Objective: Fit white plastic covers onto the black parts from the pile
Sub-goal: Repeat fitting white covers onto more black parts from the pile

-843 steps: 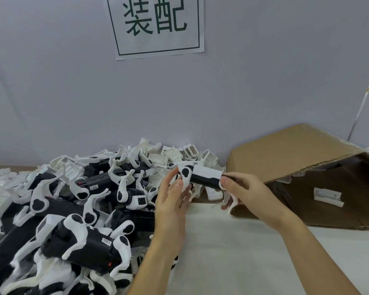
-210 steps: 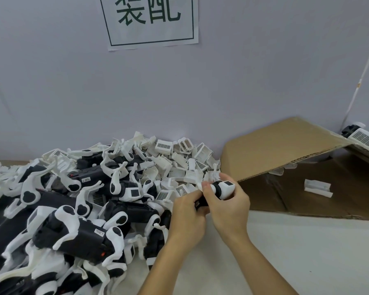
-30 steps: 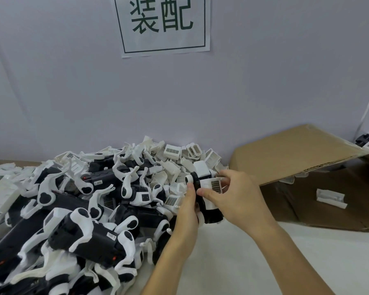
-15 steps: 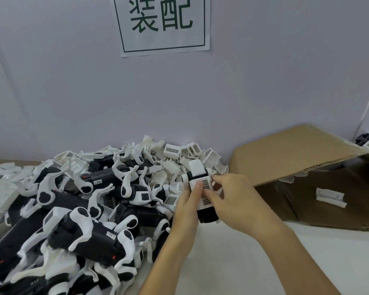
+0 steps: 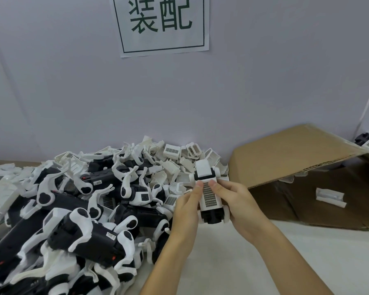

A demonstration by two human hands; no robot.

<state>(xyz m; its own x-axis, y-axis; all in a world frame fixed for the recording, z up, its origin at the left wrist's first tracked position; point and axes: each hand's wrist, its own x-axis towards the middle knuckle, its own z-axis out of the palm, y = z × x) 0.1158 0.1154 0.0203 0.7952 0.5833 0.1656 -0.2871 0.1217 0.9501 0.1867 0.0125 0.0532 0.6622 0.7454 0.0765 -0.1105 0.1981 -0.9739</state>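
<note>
Hands (image 5: pixel 213 201) grip black part (image 5: pixel 212 217), thumbs pressing cover (image 5: pixel 209 195).

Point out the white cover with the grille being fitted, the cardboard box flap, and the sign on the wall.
White cover (image 5: pixel 209 196), head view, on its dark grille patch.
Cardboard box flap (image 5: pixel 290 152), head view, middle of its brown face.
Sign (image 5: pixel 161 24), head view, between its green characters.

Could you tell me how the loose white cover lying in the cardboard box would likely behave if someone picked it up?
The white cover looks like thin moulded plastic, so probably light and fairly stiff. Its open, thin walls might flex if squeezed. It lies flat in the cardboard box, so it seems unlikely to roll.
</note>
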